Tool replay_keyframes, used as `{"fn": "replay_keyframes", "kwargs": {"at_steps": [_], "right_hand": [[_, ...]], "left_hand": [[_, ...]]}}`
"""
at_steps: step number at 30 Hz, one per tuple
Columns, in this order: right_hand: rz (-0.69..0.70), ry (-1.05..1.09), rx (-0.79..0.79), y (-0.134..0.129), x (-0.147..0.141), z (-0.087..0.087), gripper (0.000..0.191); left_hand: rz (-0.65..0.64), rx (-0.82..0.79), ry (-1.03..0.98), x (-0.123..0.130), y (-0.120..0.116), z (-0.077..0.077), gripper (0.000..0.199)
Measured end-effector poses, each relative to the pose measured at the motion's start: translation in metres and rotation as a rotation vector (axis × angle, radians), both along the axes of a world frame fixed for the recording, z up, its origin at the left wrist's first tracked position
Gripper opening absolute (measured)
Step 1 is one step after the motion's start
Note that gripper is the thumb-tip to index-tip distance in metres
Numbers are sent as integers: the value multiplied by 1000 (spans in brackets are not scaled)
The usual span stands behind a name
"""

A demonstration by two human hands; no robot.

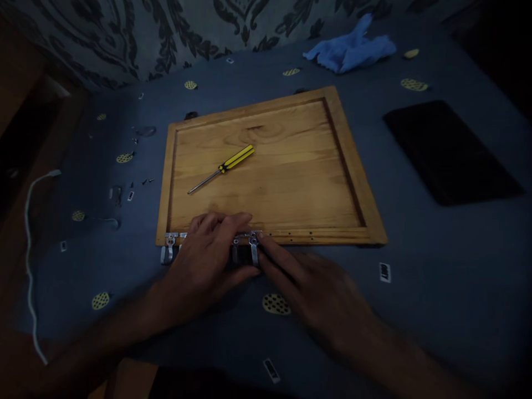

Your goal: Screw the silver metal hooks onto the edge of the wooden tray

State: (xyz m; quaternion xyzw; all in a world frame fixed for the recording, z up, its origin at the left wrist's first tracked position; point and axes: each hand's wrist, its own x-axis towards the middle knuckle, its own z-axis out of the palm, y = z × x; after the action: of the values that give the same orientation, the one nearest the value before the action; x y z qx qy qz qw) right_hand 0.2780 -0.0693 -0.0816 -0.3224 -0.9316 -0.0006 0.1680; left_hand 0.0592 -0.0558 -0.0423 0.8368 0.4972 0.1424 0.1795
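A framed wooden panel [270, 160] lies on a blue patterned cloth. Along its near edge sits a metal latch bar [253, 241] with a dark part below it. My left hand [208, 249] is wrapped over the bar and the panel's edge, covering the bar's middle. With its fingertips at the bar's right end, my right hand [316, 288] presses its fingers together. The bar's left end [169, 244] shows past my left hand. A yellow and black screwdriver [228, 163] rests on the panel, its tip pointing to the lower left.
Small screws [147, 181] and clear bits lie left of the panel. A white cable [29, 244] runs down the left side. At the back right is a crumpled blue cloth [353, 50], and a black flat object [449, 149] lies at right.
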Motion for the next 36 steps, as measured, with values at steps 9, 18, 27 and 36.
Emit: {"fn": "replay_keyframes", "kwargs": {"at_steps": [9,18,27,36], "right_hand": [[11,-2,-18,2,0,0,54],[15,23,-63,0,3,-4,55],[-68,227,-55,-7,9,-15,48],[-55,203,11,-3,6,-10,40]], "left_hand": [[20,-14,1,1,-2,2,62],[45,-28,-44,-1,-3,1,59],[75,-50,-41,2,-3,2,61],[71,-33,-15,1,-3,2,57]]}}
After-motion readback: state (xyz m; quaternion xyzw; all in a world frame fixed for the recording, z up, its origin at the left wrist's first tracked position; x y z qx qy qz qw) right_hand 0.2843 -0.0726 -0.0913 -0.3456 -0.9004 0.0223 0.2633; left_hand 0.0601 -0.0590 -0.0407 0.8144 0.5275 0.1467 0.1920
